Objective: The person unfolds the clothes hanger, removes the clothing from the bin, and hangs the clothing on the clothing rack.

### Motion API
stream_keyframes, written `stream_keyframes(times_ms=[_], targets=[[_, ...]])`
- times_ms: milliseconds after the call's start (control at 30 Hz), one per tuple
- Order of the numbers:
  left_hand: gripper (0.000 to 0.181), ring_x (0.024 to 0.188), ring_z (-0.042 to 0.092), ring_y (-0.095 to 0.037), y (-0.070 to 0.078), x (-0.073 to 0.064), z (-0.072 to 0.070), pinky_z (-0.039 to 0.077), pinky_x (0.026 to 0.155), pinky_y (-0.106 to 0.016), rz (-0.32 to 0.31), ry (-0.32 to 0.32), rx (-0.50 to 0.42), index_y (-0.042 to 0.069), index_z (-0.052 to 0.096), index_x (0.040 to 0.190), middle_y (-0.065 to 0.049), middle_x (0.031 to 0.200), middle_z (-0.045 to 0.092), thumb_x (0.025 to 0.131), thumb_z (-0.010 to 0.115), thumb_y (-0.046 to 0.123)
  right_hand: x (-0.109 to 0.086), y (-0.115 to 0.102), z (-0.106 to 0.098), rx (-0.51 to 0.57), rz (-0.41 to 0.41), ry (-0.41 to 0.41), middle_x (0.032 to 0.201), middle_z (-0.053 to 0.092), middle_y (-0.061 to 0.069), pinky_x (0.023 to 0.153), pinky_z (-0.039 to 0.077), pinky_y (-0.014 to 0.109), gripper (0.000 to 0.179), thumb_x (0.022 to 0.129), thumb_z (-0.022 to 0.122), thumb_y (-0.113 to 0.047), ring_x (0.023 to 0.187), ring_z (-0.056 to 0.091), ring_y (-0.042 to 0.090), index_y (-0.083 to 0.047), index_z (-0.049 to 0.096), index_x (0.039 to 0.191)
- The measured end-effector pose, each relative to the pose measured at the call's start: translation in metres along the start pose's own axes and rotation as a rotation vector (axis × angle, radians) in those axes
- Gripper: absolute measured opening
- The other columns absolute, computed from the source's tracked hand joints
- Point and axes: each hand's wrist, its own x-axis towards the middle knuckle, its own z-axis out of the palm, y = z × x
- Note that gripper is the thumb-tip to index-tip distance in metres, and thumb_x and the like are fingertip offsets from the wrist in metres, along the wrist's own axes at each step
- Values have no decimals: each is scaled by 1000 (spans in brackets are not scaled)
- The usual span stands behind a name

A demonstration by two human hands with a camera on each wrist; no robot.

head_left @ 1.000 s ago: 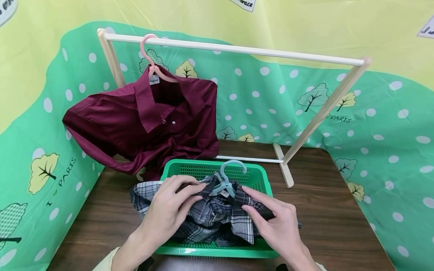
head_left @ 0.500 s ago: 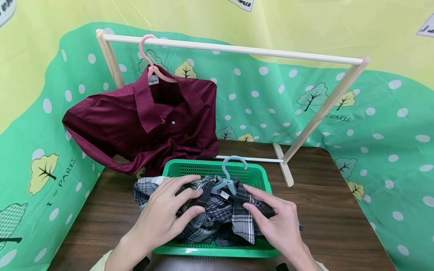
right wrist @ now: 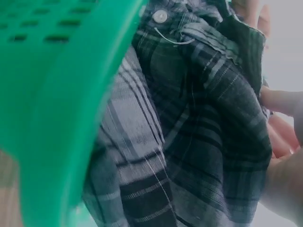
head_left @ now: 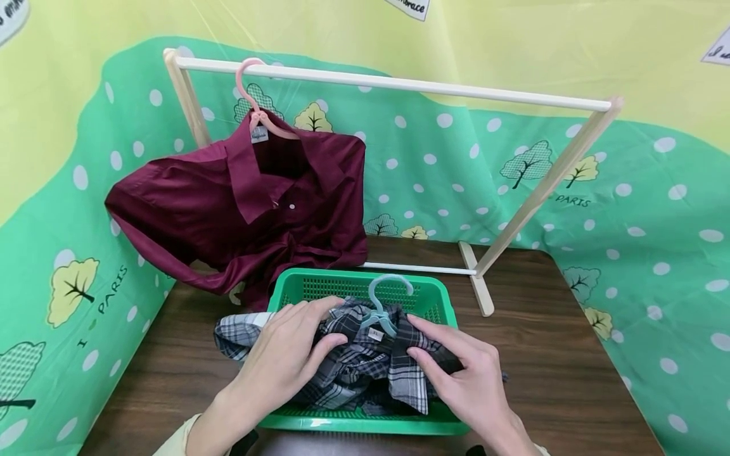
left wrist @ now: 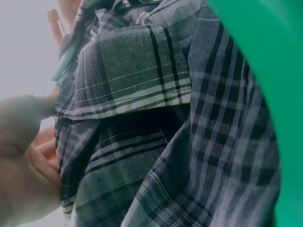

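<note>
A grey and black plaid shirt [head_left: 365, 361] lies bunched in the green basket [head_left: 365, 423]. A light blue hanger [head_left: 381, 313] sits inside its collar, hook upward, with a small white label below. My left hand [head_left: 288, 348] holds the shirt's left shoulder, fingers over the far side and thumb on the near side. My right hand [head_left: 470, 373] pinches the right collar edge between thumb and fingers. In the left wrist view, plaid cloth [left wrist: 132, 71] hides part of the left fingers; in the right wrist view, the shirt [right wrist: 203, 118] hangs by the basket rim [right wrist: 99, 94].
A maroon shirt [head_left: 274, 202] on a pink hanger [head_left: 248, 82] hangs at the left of a rack with a white rail [head_left: 399, 82]. The rack's right foot [head_left: 476, 285] stands on the brown table [head_left: 547, 354]. Patterned cloth [head_left: 656, 253] surrounds the table.
My left hand lets go of the collar edge, spreads, then takes hold again around the shirt's left shoulder. The blue hook rises slightly, then drops back. My right hand keeps its pinch.
</note>
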Motion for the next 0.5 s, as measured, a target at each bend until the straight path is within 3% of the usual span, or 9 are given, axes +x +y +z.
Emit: stream_keyframes(times_ms=[67, 133, 233, 267, 400, 500], targets=[[52, 93, 73, -13, 0, 0, 1, 60, 80, -34, -2, 19, -9, 11, 63, 149, -1, 111, 81, 119, 47, 51, -1, 0, 0, -38, -37, -6, 125, 86, 10, 107, 55, 11, 64, 80, 97, 6, 115, 84, 16, -13, 81, 139], [54, 89, 74, -13, 0, -1, 1, 62, 77, -34, -14, 34, -15, 11, 62, 148, -2, 104, 80, 118, 45, 52, -2, 1, 1, -75, -80, -3, 125, 86, 10, 108, 54, 11, 50, 92, 94, -9, 114, 84, 20, -13, 81, 140], [54, 86, 74, -13, 0, -2, 1, 62, 73, -33, -51, 42, -32, 12, 62, 148, -2, 99, 80, 117, 48, 54, -2, 5, 4, -95, -180, 32, 124, 86, 11, 111, 54, 13, 36, 108, 79, -29, 117, 83, 16, -9, 81, 138], [52, 86, 75, -13, 0, -3, 1, 62, 72, -33, -67, 41, -36, 13, 62, 148, -2, 99, 81, 116, 54, 53, -2, 6, 5, -94, -230, 50, 124, 86, 12, 112, 54, 14, 36, 112, 73, -32, 119, 83, 15, -7, 81, 137], [51, 84, 76, -13, 2, -3, -1, 59, 68, -28, -106, 53, -54, 13, 61, 149, -3, 99, 81, 114, 60, 51, 0, 12, 11, -143, -422, 100, 127, 85, 16, 121, 50, 20, 33, 116, 67, -25, 120, 82, 21, -1, 83, 132], [50, 77, 71, -11, 4, -3, -3, 53, 64, -23, -124, 55, -68, 13, 61, 148, -3, 98, 80, 112, 65, 48, -1, 13, 10, -140, -450, 59, 133, 82, 17, 126, 46, 21, 33, 117, 65, -25, 120, 81, 28, -1, 82, 133]])
